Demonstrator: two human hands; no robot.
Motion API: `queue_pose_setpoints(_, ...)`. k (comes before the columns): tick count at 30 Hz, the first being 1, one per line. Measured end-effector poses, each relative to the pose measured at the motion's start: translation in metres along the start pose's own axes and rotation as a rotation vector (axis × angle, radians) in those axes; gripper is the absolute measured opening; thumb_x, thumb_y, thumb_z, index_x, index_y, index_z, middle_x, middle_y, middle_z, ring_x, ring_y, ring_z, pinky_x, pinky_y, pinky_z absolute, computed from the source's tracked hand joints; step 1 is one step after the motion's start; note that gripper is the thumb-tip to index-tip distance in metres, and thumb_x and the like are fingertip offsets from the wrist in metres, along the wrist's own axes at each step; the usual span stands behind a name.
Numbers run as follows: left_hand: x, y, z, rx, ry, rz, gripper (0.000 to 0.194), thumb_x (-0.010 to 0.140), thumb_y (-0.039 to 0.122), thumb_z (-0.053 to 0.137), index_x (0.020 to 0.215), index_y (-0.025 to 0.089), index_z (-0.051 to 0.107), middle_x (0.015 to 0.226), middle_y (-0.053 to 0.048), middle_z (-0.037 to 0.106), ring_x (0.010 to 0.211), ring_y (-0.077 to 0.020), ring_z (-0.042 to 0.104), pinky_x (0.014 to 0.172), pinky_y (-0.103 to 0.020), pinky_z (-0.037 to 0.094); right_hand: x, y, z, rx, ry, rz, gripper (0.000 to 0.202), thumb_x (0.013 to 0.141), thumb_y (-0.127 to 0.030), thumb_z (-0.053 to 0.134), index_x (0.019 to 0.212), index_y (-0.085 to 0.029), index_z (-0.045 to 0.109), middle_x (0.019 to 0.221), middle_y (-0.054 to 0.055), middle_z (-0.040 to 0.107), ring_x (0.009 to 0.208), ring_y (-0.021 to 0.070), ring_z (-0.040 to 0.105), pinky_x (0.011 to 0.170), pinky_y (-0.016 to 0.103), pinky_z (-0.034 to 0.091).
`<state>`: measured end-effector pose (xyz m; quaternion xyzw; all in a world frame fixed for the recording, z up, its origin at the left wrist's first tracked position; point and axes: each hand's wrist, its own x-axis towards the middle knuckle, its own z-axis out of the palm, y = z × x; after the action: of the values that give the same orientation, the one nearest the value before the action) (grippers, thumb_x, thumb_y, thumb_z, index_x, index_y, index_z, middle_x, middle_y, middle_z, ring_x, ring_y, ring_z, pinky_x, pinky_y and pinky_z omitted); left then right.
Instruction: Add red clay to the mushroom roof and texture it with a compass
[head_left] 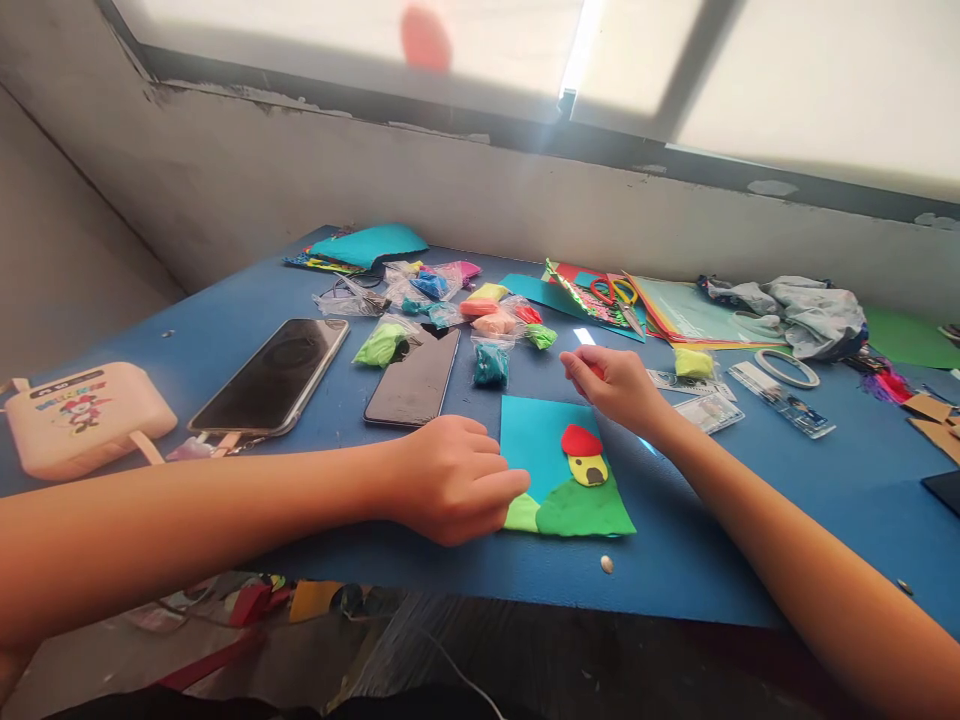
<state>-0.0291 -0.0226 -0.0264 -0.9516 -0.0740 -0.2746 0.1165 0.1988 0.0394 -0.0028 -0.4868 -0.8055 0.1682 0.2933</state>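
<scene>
A blue card (529, 440) lies near the table's front edge. Green clay hills (585, 510) cover its lower part, with a lighter green patch at the left. Above the dark green sits a yellow clay face (587, 470) with black spots and a red cap (580, 441). My left hand (461, 482) is closed over the card's left edge; whatever its fingers hold, if anything, is hidden. My right hand (611, 382) is raised by the card's upper right corner, fingers pinched together. A small red piece shows partly between them.
Bags of coloured clay (491, 362) lie beyond the card. Left are a dark phone (409, 380), another phone (274, 375) and a pink case (90, 415). Scissors (619, 295) rest on papers at the back. A tape roll (787, 368) lies right, a whitish bit (607, 565) in front.
</scene>
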Motion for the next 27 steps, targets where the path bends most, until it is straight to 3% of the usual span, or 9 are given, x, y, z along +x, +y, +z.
queue_pose_setpoints(4, 0.0, -0.001, 0.0005, 0.006, -0.006, 0.013, 0.027, 0.088, 0.012, 0.038, 0.067, 0.019, 0.054, 0.048, 0.002, 0.05, 0.043, -0.0136, 0.042, 0.044, -0.03, 0.032, 0.0002, 0.0018, 0.001, -0.054, 0.016, -0.022, 0.069, 0.079, -0.082, 0.033, 0.048, -0.021, 0.019, 0.047, -0.004, 0.018, 0.05, 0.0083, 0.016, 0.049, 0.028, 0.016)
queue_pose_setpoints(6, 0.0003, -0.0014, 0.0007, 0.006, -0.002, 0.018, 0.027, 0.087, 0.012, 0.038, 0.067, 0.019, 0.054, 0.048, 0.002, 0.05, 0.043, -0.0134, 0.042, 0.044, -0.03, 0.032, -0.0001, 0.0012, 0.0013, -0.066, 0.027, -0.027, 0.071, 0.078, -0.083, 0.03, 0.05, -0.021, 0.013, 0.05, -0.004, 0.013, 0.052, 0.0083, 0.012, 0.049, 0.029, 0.013)
queue_pose_setpoints(16, 0.0004, -0.0015, 0.0003, -0.006, 0.006, 0.016, 0.024, 0.087, 0.012, 0.04, 0.068, 0.019, 0.053, 0.048, 0.002, 0.05, 0.043, -0.0141, 0.043, 0.044, -0.03, 0.032, -0.0009, -0.0041, 0.002, -0.096, -0.014, -0.053, 0.06, 0.087, -0.067, 0.028, 0.051, -0.021, 0.013, 0.051, -0.004, 0.012, 0.051, 0.0078, 0.011, 0.048, 0.029, 0.013)
queue_pose_setpoints(27, 0.0006, -0.001, 0.0001, 0.0, 0.001, 0.016, 0.026, 0.087, 0.012, 0.039, 0.067, 0.019, 0.055, 0.048, 0.002, 0.05, 0.043, -0.0141, 0.042, 0.044, -0.031, 0.032, -0.0028, -0.0048, 0.0021, -0.108, -0.006, -0.053, 0.059, 0.087, -0.065, 0.028, 0.051, -0.021, 0.013, 0.051, -0.003, 0.012, 0.051, 0.008, 0.011, 0.048, 0.029, 0.013)
